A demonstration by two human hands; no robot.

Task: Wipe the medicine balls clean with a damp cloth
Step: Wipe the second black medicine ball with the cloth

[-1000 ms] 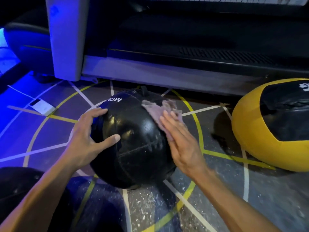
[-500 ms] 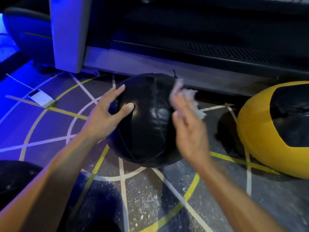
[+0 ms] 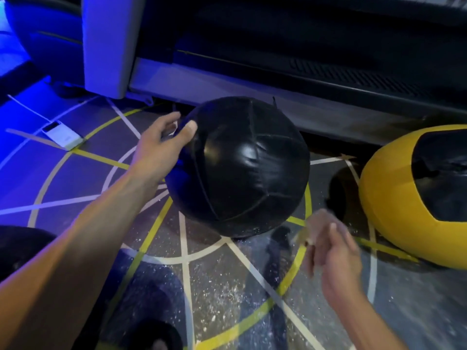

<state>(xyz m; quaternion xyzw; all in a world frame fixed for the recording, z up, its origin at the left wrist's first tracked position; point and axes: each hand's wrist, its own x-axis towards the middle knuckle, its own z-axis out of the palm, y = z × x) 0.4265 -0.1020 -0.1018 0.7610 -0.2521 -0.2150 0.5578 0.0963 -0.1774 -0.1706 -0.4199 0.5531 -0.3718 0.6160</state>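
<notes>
Blue light washes the floor (image 3: 38, 173) out beyond the left hand (image 3: 161, 145), where a small white card (image 3: 63, 135) lies on the painted lines. That hand sits on the upper left side of the black medicine ball (image 3: 240, 168), thumb pressed on the leather and fingers curved round its far side. Behind its fingertips a pale post (image 3: 108, 46) rises from the machine base. The ball rests on the speckled floor, just right of that hand. Below and right of it, clear of the leather, the right hand (image 3: 333, 251) is blurred, its fingers pinching a pale cloth (image 3: 316, 226). Farther right of that hand sits a yellow medicine ball (image 3: 389, 198).
</notes>
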